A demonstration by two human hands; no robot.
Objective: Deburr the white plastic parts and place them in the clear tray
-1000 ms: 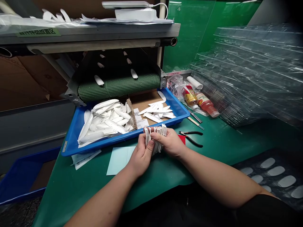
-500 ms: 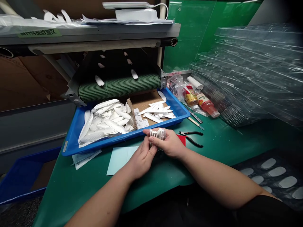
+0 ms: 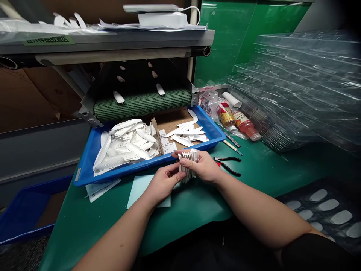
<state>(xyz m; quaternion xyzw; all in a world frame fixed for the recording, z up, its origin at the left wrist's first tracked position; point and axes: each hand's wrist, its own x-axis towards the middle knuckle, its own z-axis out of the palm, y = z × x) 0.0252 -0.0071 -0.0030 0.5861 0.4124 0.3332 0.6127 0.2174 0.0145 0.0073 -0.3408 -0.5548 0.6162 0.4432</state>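
Observation:
A stack of white plastic parts (image 3: 188, 165), several pressed side by side, is held above the green table. My right hand (image 3: 204, 165) wraps round its right side, thumb across the near face. My left hand (image 3: 165, 182) grips the stack's left and lower edge, its thumb on the front. Just beyond my hands stands a blue tray (image 3: 158, 160). A heap of loose white elongated parts (image 3: 132, 143) fills its left half, and a smaller pile (image 3: 190, 131) lies on cardboard at its right.
Behind the tray, a green conveyor belt (image 3: 143, 103) carries white parts. Cutting pliers (image 3: 229, 165), bottles (image 3: 246, 126) and stacked clear trays (image 3: 304, 86) are to the right. A light-blue sheet (image 3: 141, 188) lies under my left hand. A dark tray with white ovals (image 3: 328, 205) sits lower right.
My left hand has shifted slightly left and its fingers have loosened round the stack, so more of the white parts shows. My right hand has tilted a little and keeps its hold.

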